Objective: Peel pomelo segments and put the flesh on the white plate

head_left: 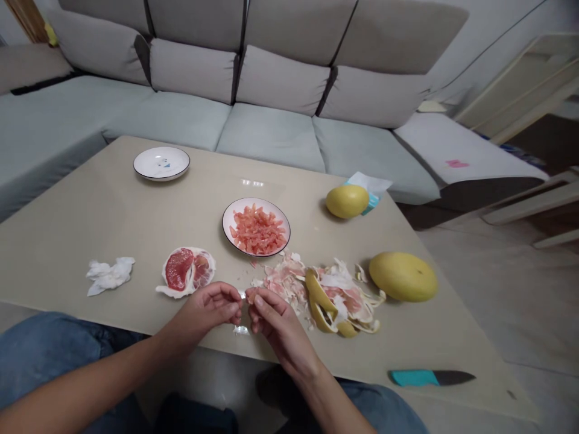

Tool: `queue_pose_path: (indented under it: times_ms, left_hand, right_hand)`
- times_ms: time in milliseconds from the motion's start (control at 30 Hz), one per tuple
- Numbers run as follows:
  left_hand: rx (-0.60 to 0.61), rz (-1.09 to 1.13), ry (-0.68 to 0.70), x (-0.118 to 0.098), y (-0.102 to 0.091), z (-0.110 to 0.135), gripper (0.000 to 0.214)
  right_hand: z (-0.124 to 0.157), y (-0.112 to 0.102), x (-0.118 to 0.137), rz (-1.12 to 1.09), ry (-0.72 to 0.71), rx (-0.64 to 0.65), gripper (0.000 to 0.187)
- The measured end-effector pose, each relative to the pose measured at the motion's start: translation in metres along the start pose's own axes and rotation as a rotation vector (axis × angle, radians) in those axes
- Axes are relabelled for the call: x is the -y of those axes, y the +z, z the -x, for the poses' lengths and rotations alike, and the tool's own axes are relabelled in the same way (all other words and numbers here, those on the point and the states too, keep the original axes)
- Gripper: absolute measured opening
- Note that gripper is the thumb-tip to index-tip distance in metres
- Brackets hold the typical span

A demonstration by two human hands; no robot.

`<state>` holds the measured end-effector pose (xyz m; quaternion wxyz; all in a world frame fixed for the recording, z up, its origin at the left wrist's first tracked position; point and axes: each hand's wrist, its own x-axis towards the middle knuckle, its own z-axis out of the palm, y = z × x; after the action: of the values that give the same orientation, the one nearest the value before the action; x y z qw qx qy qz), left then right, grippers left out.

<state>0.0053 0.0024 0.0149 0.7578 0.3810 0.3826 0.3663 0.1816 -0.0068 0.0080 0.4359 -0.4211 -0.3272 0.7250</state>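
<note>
Over the table's near edge my left hand [216, 306] and my right hand [275, 316] face each other, fingertips almost meeting. A small pinkish piece of pomelo flesh [251, 294] is pinched in my right fingers. My left fingers are closed, and whatever they hold is too small to make out. Just beyond my left hand lies a peeled pomelo portion [185, 271] with red flesh and white pith. Past both hands stands a white plate [230, 240] heaped with pink pomelo pulp [257, 230]. Torn membranes [284, 278] and yellow peel [320, 298] are piled beyond my right hand.
Two whole pomelos, one near [402, 276] and one farther [347, 201], sit on the right by a tissue pack [371, 191]. A knife [429, 378] with a turquoise handle lies near the front edge. Crumpled tissue [110, 275] and another plate [161, 164] are leftward. Behind is a sofa [271, 135].
</note>
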Motion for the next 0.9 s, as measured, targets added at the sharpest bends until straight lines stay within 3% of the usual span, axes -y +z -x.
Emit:
queue_pose_path:
  times_ms: [133, 300, 467, 600, 667, 767, 900]
  left_hand:
    - [0.006, -0.056, -0.032, -0.001, 0.001, -0.001, 0.022]
    - [-0.093, -0.146, 0.008, 0.000, -0.004, -0.004, 0.028]
    - [0.035, -0.254, 0.058, 0.000, -0.008, -0.004, 0.023]
    - [0.044, -0.256, 0.094, -0.001, -0.008, -0.003, 0.016]
    - [0.019, -0.224, 0.049, -0.002, -0.008, -0.003, 0.017]
    - [-0.063, -0.236, 0.011, -0.004, -0.007, -0.002, 0.021]
    - [-0.116, -0.265, 0.053, -0.005, -0.003, -0.001, 0.021]
  right_hand:
    - [0.000, 0.001, 0.000, 0.030, -0.006, 0.013, 0.032]
    - [0.002, 0.003, 0.002, 0.181, -0.024, 0.050, 0.030]
    - [0.001, 0.001, 0.001, 0.193, 0.076, 0.154, 0.037]
    - [0.001, -0.001, 0.002, 0.292, 0.095, 0.159, 0.042]
    - [0.003, -0.001, 0.006, 0.405, 0.019, 0.079, 0.039]
    - [0.008, 0.002, 0.011, 0.620, -0.212, -0.109, 0.024]
    - [0.014, 0.007, 0.011, 0.817, -0.477, -0.146, 0.011]
